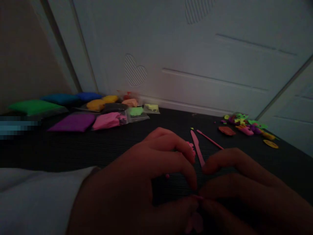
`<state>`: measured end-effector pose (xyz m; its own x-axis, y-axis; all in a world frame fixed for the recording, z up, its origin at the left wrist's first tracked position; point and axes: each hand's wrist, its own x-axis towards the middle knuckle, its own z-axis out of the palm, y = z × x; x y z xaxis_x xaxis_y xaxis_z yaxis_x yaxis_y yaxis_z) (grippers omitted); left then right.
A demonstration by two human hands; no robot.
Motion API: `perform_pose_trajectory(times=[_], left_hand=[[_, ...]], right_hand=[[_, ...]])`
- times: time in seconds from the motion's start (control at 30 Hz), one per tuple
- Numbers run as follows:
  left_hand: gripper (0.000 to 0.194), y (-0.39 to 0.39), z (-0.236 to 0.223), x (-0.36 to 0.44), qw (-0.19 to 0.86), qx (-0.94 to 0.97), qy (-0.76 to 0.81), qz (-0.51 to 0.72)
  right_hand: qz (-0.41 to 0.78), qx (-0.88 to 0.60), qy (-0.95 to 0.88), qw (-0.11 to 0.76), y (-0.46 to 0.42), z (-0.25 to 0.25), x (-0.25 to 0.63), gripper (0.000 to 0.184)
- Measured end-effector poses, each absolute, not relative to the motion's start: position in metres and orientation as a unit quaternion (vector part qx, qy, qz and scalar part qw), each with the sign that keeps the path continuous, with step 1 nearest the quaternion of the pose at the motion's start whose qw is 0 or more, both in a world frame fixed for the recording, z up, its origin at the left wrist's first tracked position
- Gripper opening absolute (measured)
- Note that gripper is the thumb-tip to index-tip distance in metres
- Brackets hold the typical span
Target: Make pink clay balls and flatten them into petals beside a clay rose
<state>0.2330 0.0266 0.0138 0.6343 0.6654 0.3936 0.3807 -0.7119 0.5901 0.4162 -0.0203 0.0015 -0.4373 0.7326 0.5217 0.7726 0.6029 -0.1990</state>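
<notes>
My left hand [144,173] comes in from the lower left, thumb and fingers curved towards my right hand [246,189]. The fingertips of both hands meet in a pinch on a small piece of pink clay [198,197]. Just below the thumbs, more pink clay [195,222] shows in deep shadow; whether it joins the pinched piece is unclear. Behind my left fingers sits a bumpy pink clay clump [191,148], partly hidden. A pink plastic knife [197,147] lies beyond my right fingertips, with a thin pink modelling stick [210,139] alongside.
On the dark table [117,147], several clay bags stand at the back left, including green [36,107], purple [73,122] and pink [109,120]. Colourful clay pieces [244,125] are heaped at the far right. A white panel [156,42] rises behind the table.
</notes>
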Motion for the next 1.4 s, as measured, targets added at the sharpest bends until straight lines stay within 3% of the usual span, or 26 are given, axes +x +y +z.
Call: perform_pose_trajectory(times=[1.17, 1.4], left_hand=[[0.009, 0.037, 0.015, 0.232, 0.229, 0.908, 0.222, 0.273], [0.008, 0.035, 0.018, 0.23, 0.238, 0.913, 0.216, 0.25]], right_hand=[[0.02, -0.48, -0.822, 0.306, -0.022, -0.001, 0.411, 0.021], [-0.002, -0.456, -0.83, 0.32, -0.02, 0.0, 0.414, 0.015]])
